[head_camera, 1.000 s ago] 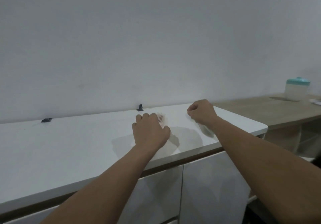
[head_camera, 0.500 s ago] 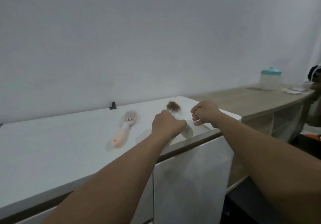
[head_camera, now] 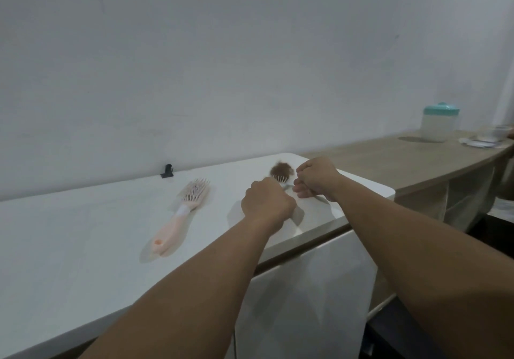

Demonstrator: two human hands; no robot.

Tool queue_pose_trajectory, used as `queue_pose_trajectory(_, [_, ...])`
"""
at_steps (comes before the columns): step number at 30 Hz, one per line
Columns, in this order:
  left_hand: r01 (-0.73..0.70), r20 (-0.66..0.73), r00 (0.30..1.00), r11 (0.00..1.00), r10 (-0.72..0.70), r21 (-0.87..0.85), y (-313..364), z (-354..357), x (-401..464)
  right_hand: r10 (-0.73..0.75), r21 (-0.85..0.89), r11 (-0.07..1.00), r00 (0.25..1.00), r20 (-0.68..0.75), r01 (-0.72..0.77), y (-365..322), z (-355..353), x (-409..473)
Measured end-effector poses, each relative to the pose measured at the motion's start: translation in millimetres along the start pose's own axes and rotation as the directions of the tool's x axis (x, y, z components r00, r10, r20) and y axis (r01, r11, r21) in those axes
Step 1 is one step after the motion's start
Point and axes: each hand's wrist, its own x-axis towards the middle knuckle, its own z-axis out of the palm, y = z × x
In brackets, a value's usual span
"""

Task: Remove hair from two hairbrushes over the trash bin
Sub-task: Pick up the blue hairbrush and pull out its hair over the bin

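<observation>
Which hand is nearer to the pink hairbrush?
Left. The left hand is a fist just right of the pink hairbrush; the right hand is farther right, beyond the hair-filled brush.

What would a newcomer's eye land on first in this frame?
Probably the two fists meeting near the white counter's right corner: the left hand and right hand both curled, beside a white brush clogged with a brown hair clump. To their left a pink hairbrush lies flat, bristles up. No trash bin is in view.
</observation>
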Motion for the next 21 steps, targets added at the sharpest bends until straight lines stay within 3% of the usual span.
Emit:
queue_pose_trajectory(3, [-0.011, 0.054, 0.998, 1.000, 0.012, -0.013, -0.1, -3.3, -3.3, -0.001, 0.010, 1.000, 1.000, -0.002, 0.001, 2.2, 0.9, 0.5])
queue_pose_trajectory(13, [-0.047, 0.135, 0.987, 0.959, 0.088, -0.281, -6.4, -29.0, -58.0, 0.141, 0.421, 0.899, 0.990, -0.011, -0.123, 17.2, -29.4, -52.9])
queue_pose_trajectory(17, [-0.041, 0.300, 0.938, 0.914, 0.174, -0.403, -5.4, -47.5, -86.6, 0.090, 0.516, 0.851, 0.995, 0.036, -0.095, 20.1, -48.1, -92.2])
queue_pose_trajectory(21, [-0.053, 0.428, 0.863, 0.890, 0.268, -0.452, -6.1, -60.0, -126.4, 0.054, 0.459, 0.884, 0.995, 0.087, -0.088, 22.1, -71.5, -145.6])
